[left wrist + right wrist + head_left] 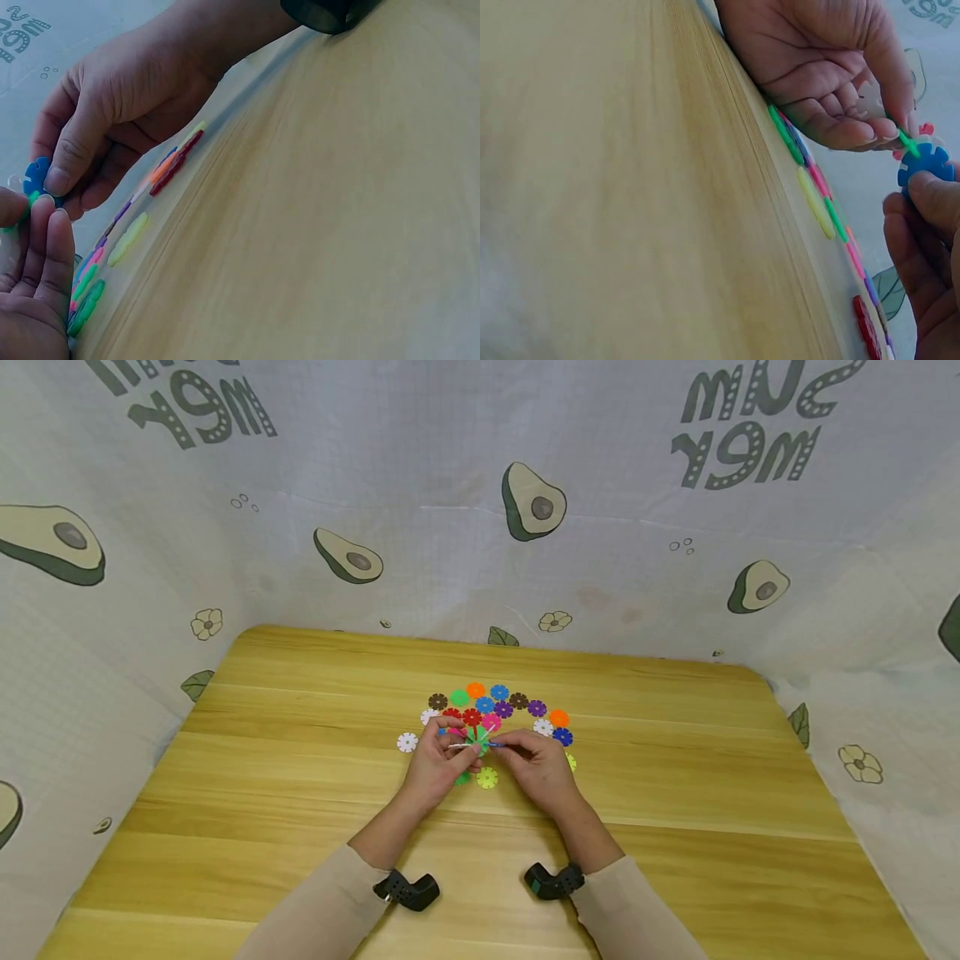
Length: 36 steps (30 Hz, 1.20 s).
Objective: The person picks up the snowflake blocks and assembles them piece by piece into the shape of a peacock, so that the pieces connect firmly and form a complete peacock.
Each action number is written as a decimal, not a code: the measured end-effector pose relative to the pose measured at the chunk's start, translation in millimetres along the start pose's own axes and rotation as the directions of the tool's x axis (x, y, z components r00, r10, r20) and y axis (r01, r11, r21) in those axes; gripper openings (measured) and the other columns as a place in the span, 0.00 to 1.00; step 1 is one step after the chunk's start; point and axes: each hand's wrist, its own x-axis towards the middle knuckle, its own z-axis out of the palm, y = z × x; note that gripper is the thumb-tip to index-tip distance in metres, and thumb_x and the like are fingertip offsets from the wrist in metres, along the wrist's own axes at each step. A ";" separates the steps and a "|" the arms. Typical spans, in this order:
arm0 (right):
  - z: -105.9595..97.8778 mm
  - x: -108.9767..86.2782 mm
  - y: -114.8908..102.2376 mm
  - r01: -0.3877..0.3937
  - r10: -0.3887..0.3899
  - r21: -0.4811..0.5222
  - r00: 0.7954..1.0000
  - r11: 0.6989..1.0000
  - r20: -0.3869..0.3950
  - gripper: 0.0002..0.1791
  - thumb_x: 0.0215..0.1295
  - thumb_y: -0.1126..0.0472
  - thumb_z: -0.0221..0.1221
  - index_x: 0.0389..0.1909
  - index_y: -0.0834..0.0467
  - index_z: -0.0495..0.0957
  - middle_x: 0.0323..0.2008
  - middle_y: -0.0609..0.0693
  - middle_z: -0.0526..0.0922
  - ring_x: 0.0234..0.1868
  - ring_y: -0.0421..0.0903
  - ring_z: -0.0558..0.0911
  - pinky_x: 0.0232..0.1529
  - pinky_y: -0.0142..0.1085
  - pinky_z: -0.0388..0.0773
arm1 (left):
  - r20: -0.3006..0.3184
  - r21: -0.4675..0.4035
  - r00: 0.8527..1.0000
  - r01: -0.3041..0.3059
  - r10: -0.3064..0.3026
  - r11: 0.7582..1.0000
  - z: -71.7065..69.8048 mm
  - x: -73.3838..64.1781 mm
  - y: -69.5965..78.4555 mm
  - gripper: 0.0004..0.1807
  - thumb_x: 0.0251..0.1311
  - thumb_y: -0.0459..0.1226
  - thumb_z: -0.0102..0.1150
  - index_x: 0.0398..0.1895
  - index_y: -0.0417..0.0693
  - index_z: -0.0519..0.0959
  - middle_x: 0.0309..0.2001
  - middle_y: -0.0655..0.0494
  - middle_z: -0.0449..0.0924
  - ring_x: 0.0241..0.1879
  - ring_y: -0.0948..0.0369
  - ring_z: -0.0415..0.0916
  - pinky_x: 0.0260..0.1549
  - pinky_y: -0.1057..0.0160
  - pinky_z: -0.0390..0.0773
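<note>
Above the table, my left hand (435, 768) pinches a green notched disc (477, 740) between thumb and fingers. A white disc (870, 100) and a pinkish-red disc (927, 129) show around the green one. My right hand (542, 768) pinches a blue notched disc (930, 160) between thumb and forefinger. In the right wrist view, the blue disc meets the edge of the green disc, and the left hand (817, 67) is above it. Fingers partly cover the green disc in the left wrist view.
Several loose notched discs lie on the wooden table (300, 810) around and beyond the hands, among them an orange disc (476, 691), a white disc (407, 742) and a yellow disc (487, 777). A printed curtain (435, 460) hangs behind the table.
</note>
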 end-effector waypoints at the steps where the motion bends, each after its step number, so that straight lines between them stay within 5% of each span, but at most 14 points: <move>1: -0.5 0.0 -0.1 0.004 -0.004 -0.003 1.000 1.000 0.002 0.06 0.67 0.67 0.66 0.41 0.57 0.89 0.42 0.53 0.91 0.45 0.49 0.88 0.46 0.26 0.84 | 0.001 0.007 1.000 0.000 0.000 1.000 0.3 -0.1 0.0 0.23 0.64 0.24 0.61 0.58 0.38 0.63 0.34 0.57 0.79 0.27 0.63 0.83 0.31 0.67 0.87; 13: -3.9 0.7 -2.0 0.048 -0.046 -0.044 0.998 0.998 0.036 0.07 0.65 0.70 0.66 0.40 0.57 0.89 0.43 0.54 0.90 0.48 0.46 0.88 0.49 0.30 0.86 | 0.046 0.101 0.999 -0.005 0.001 0.995 0.9 0.2 -4.5 0.25 0.67 0.24 0.59 0.63 0.39 0.61 0.37 0.50 0.74 0.30 0.61 0.83 0.36 0.66 0.88; 18: -16.6 4.1 -2.3 -0.049 0.062 -0.167 0.996 0.985 0.069 0.12 0.68 0.64 0.66 0.51 0.56 0.85 0.47 0.52 0.87 0.46 0.49 0.87 0.48 0.35 0.87 | -0.001 0.085 0.999 -0.038 0.039 0.996 -0.4 0.8 -6.1 0.23 0.69 0.27 0.59 0.61 0.37 0.62 0.38 0.54 0.76 0.34 0.60 0.84 0.40 0.63 0.89; 23: -40.3 7.7 -0.9 -0.188 0.244 -0.338 0.961 0.922 0.132 0.12 0.64 0.58 0.70 0.48 0.52 0.86 0.47 0.49 0.85 0.48 0.49 0.81 0.52 0.46 0.82 | -0.039 0.082 0.996 -0.072 0.075 0.994 -2.0 2.3 -7.1 0.21 0.69 0.29 0.60 0.61 0.34 0.66 0.39 0.52 0.81 0.35 0.60 0.85 0.42 0.61 0.89; 29: -52.4 8.4 -0.7 -0.171 0.342 -0.483 0.893 0.859 0.293 0.14 0.55 0.51 0.76 0.41 0.48 0.87 0.44 0.48 0.81 0.50 0.50 0.71 0.48 0.41 0.73 | -0.017 0.105 0.996 -0.091 0.093 0.990 -2.2 2.6 -5.9 0.27 0.69 0.29 0.61 0.70 0.40 0.70 0.43 0.50 0.79 0.36 0.58 0.85 0.43 0.58 0.90; 36: -45.2 8.2 -2.0 -0.183 0.354 -0.491 0.892 0.852 0.281 0.12 0.57 0.53 0.75 0.36 0.50 0.83 0.37 0.46 0.81 0.45 0.48 0.73 0.44 0.37 0.73 | 0.030 0.040 0.996 -0.087 0.085 0.995 -0.5 -0.6 -3.8 0.33 0.70 0.25 0.57 0.77 0.41 0.61 0.49 0.48 0.73 0.39 0.58 0.89 0.42 0.58 0.90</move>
